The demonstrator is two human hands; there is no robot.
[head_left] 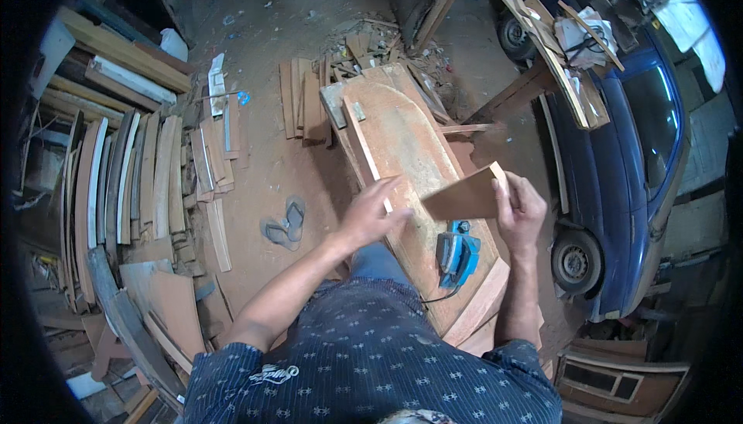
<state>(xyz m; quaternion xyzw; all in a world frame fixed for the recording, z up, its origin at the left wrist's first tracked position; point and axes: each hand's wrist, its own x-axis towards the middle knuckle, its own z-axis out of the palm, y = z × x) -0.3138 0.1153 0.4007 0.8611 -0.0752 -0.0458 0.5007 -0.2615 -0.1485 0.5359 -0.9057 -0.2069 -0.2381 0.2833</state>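
Note:
My right hand grips a flat brown wooden board by its right end, thumb on the near face. The board is tilted above the workbench. My left hand is over the bench's left edge, thumb and fingers apart and slightly blurred, holding nothing. By its fingertips ends a long narrow wooden strip that runs along the bench's left side; whether they touch I cannot tell. Below the board, a blue electric hand planer rests on the bench, its dark cord trailing toward me.
Stacked planks fill the left side. A pair of flip-flops lies on the dirt floor left of the bench. Wood offcuts lie beyond it. A blue car stands at right, behind a raised board carrying loose items. Pale boards jut out near my right forearm.

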